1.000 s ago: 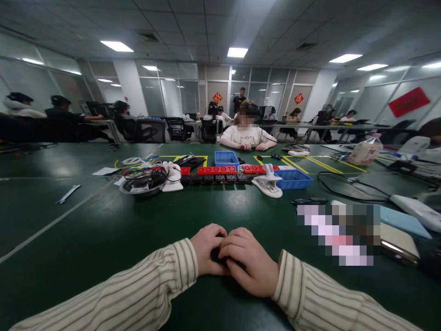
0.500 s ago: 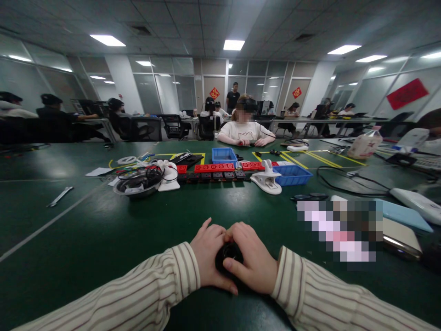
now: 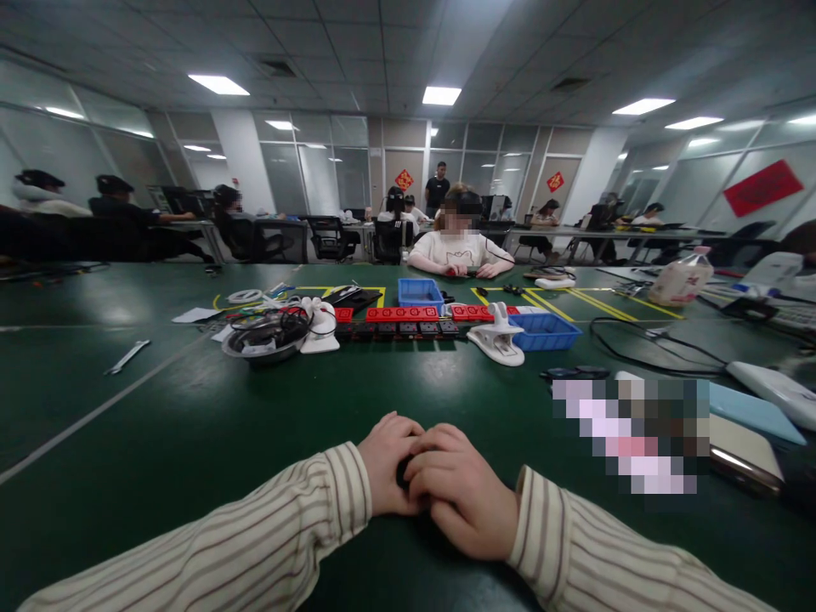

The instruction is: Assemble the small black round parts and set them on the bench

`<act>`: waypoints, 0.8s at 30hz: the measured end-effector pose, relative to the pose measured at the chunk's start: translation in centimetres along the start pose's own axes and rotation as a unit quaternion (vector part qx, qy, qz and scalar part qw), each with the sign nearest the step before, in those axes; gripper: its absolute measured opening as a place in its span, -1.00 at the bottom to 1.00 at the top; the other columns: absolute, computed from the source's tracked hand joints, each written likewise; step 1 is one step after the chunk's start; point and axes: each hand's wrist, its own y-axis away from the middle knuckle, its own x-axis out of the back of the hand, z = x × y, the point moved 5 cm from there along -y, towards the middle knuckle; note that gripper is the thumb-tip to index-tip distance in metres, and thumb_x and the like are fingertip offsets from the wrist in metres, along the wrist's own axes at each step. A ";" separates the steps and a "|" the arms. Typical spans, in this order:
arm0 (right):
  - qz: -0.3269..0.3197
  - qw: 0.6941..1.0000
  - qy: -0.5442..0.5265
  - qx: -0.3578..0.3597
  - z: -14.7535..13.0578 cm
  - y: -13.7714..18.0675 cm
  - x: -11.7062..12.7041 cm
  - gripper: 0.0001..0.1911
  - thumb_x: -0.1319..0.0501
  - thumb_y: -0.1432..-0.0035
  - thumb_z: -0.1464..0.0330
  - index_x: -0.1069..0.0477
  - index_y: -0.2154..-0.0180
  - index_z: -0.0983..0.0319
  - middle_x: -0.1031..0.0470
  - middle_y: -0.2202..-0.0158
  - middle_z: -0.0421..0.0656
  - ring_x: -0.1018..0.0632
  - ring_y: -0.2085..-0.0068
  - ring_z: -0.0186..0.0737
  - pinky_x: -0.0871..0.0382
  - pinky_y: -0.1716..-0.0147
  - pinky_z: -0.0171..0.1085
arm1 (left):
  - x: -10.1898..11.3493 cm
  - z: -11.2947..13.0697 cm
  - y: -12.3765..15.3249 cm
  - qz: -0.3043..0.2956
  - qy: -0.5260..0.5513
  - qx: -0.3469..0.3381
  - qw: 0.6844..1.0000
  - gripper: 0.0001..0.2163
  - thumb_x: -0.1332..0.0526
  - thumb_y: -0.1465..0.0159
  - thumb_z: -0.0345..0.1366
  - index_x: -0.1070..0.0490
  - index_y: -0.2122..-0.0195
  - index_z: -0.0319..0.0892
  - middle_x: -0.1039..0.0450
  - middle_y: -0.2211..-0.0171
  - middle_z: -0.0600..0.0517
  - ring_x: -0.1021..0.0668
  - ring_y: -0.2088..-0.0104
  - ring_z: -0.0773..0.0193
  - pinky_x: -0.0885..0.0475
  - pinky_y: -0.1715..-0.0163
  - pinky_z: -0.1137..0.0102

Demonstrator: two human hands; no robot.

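Just above the green tabletop [image 3: 255,425], my two hands meet around a small, dark, rounded object [image 3: 403,471]. Only a sliver of it shows between them, so its kind cannot be made out. My left hand [image 3: 386,466] curls around its left side, fingers bent and closed on it. From the right, my right hand [image 3: 464,489] lies over the top with its fingers folded across the object, covering most of it. The right fingertips touch or nearly touch the left hand.
Across the table lie a metal bowl [image 3: 230,348] of cables, red power strips [image 3: 401,314], white clamp bases [image 3: 498,342] and blue bins [image 3: 546,337]. A wrench [image 3: 127,357] lies left; a phone-like device [image 3: 743,446] lies right. Someone [image 3: 456,246] sits opposite.
My right hand has turned over the dark object, its fingers now covering what showed before. The left thumb has drawn in out of sight. The view has shifted slightly.
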 end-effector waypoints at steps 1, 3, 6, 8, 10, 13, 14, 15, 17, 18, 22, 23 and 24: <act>0.000 1.000 -0.013 0.008 -0.1 0.0 0.1 -0.78 0.06 0.08 0.51 -0.31 0.44 0.20 -0.46 0.42 -0.19 -0.38 0.18 -0.18 -0.16 0.11 -0.11 | 0.0 0.0 0.0 0.000 0.001 0.001 1.000 -0.52 -0.35 0.16 -0.05 -0.39 0.23 -0.14 -0.35 0.26 0.03 -0.41 0.19 0.13 -0.06 -0.06 -0.01; 0.014 0.999 -0.039 0.013 -0.2 0.1 0.4 -0.75 0.07 0.02 0.48 -0.33 0.34 0.20 -0.47 0.33 -0.17 -0.36 0.10 -0.17 -0.12 0.04 -0.08 | 0.1 0.0 0.1 0.000 -0.002 0.001 1.000 -0.41 -0.31 0.13 0.06 -0.32 0.11 -0.12 -0.34 0.19 0.00 -0.40 0.14 0.07 0.05 -0.08 -0.10; 0.050 0.997 -0.055 -0.010 0.2 0.4 0.8 -0.73 0.07 -0.10 0.38 -0.27 0.16 0.22 -0.41 0.18 -0.11 -0.34 0.07 -0.15 -0.10 0.00 -0.05 | 0.4 0.2 0.1 -0.002 -0.008 -0.003 1.000 -0.38 -0.29 0.13 0.09 -0.29 0.08 -0.12 -0.33 0.16 -0.02 -0.38 0.12 0.03 0.07 -0.06 -0.16; 0.075 0.995 -0.041 -0.059 0.9 0.6 0.9 -0.73 0.07 -0.18 0.26 -0.24 0.16 0.24 -0.36 0.21 -0.08 -0.35 0.16 -0.14 -0.18 0.10 -0.08 | 0.5 0.3 0.1 0.001 -0.011 -0.002 1.000 -0.38 -0.29 0.16 0.10 -0.29 0.11 -0.15 -0.33 0.19 -0.02 -0.39 0.15 0.04 0.11 -0.07 -0.17; 0.094 0.988 -0.014 -0.122 1.7 0.8 0.7 -0.68 0.07 -0.19 0.14 -0.23 0.24 0.25 -0.33 0.30 -0.10 -0.33 0.26 -0.15 -0.22 0.24 -0.13 | 0.5 0.4 0.2 0.009 -0.023 0.005 1.000 -0.37 -0.30 0.19 0.10 -0.30 0.16 -0.18 -0.34 0.23 -0.02 -0.40 0.18 0.05 0.13 -0.07 -0.17; 0.067 0.979 0.040 -0.187 2.5 0.9 0.1 -0.62 0.00 -0.13 0.04 -0.23 0.34 0.25 -0.30 0.38 -0.13 -0.30 0.34 -0.17 -0.20 0.33 -0.16 | 0.3 0.4 0.4 0.015 -0.046 0.021 0.999 -0.47 -0.30 0.14 0.04 -0.32 0.22 -0.19 -0.34 0.29 -0.01 -0.41 0.21 0.08 0.12 -0.08 -0.14; 0.049 0.977 0.056 -0.198 2.7 0.8 -0.2 -0.64 -0.04 -0.11 0.06 -0.24 0.36 0.25 -0.30 0.39 -0.13 -0.29 0.34 -0.17 -0.19 0.33 -0.16 | 0.1 0.3 0.4 0.013 -0.048 0.025 0.998 -0.52 -0.30 0.12 0.01 -0.33 0.24 -0.19 -0.34 0.30 0.00 -0.42 0.22 0.09 0.11 -0.08 -0.13; 0.032 0.976 0.069 -0.205 2.8 0.7 -0.4 -0.68 -0.08 -0.10 0.10 -0.24 0.37 0.25 -0.30 0.39 -0.14 -0.29 0.34 -0.17 -0.19 0.33 -0.17 | 0.0 0.3 0.5 0.011 -0.047 0.029 0.998 -0.57 -0.29 0.09 -0.02 -0.34 0.27 -0.18 -0.35 0.31 0.01 -0.42 0.23 0.11 0.09 -0.09 -0.10; 0.009 0.976 0.084 -0.203 2.8 0.6 -0.5 -0.78 -0.14 -0.07 0.21 -0.25 0.38 0.25 -0.31 0.39 -0.15 -0.29 0.33 -0.18 -0.19 0.32 -0.18 | -0.1 0.1 0.5 0.008 -0.042 0.036 0.998 -0.63 -0.29 0.08 -0.06 -0.34 0.32 -0.18 -0.34 0.32 0.03 -0.43 0.25 0.14 0.06 -0.09 -0.07; 0.004 0.977 0.085 -0.197 2.7 0.5 -0.5 -0.82 -0.15 -0.05 0.26 -0.25 0.38 0.25 -0.31 0.38 -0.15 -0.29 0.33 -0.19 -0.19 0.31 -0.18 | 0.0 0.0 0.4 0.007 -0.037 0.037 0.999 -0.64 -0.30 0.10 -0.08 -0.34 0.34 -0.18 -0.34 0.32 0.04 -0.42 0.25 0.15 0.05 -0.09 -0.06; 0.001 0.988 0.063 -0.144 2.1 0.3 -0.2 -0.90 -0.08 0.03 0.42 -0.28 0.37 0.24 -0.34 0.38 -0.14 -0.31 0.30 -0.18 -0.20 0.29 -0.17 | 0.1 -0.2 0.0 0.005 -0.017 0.021 1.000 -0.69 -0.36 0.18 -0.20 -0.36 0.42 -0.18 -0.31 0.35 0.06 -0.40 0.27 0.18 -0.24 0.06 0.14; 0.002 0.990 0.053 -0.127 1.9 0.3 -0.2 -0.87 -0.05 0.07 0.45 -0.28 0.37 0.24 -0.36 0.38 -0.14 -0.32 0.29 -0.18 -0.20 0.28 -0.16 | 0.1 -0.3 0.0 0.004 -0.014 0.016 1.000 -0.70 -0.37 0.18 -0.21 -0.37 0.45 -0.18 -0.31 0.35 0.06 -0.40 0.28 0.19 -0.30 0.14 0.22; 0.003 0.993 0.043 -0.106 1.6 0.2 -0.2 -0.83 -0.02 0.10 0.47 -0.29 0.38 0.23 -0.38 0.38 -0.14 -0.33 0.29 -0.17 -0.20 0.26 -0.16 | 0.1 -0.3 -0.1 0.004 -0.013 0.012 1.000 -0.72 -0.38 0.19 -0.21 -0.38 0.47 -0.18 -0.31 0.35 0.06 -0.39 0.29 0.19 -0.32 0.20 0.28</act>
